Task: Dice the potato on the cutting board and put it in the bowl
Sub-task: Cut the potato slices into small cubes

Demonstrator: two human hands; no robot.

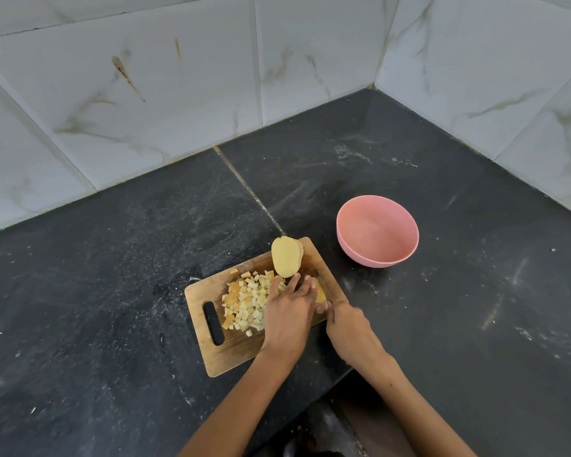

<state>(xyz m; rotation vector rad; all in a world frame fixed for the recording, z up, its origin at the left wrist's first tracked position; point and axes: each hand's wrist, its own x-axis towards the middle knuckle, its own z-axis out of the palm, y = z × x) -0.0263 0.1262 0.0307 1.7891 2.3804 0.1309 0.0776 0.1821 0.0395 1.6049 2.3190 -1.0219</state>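
A potato piece (320, 293) is being pinned to the wooden cutting board (234, 349) by the left hand (289, 313), whose fingers are curled down over it so that only a yellow sliver is being shown between the two hands. The right hand (348, 328) is being kept clenched around what is judged to be a knife handle; a thin blade (325, 280) is faintly being made out running along the board's right edge, though its outline is blurred.

The potato is being judged firm and dense, stiff under the blade yet wet and slippery on its cut faces, so it is best being held flat side down with fingertips tucked back from the edge. The diced cubes (248, 305) are being judged light, loose and likely to scatter, so they are better being scooped together or swept off the board than being picked singly.

One potato half (286, 260) is being left uncut at the board's far corner, just beyond the left fingertips. One heap of cubes, too many to be counted, is lying left of the hands, near the handle slot. One pink bowl (376, 255) is standing on the dark counter (459, 291) just beyond the board's right corner, with nothing being seen inside it. One board and two hands are being counted
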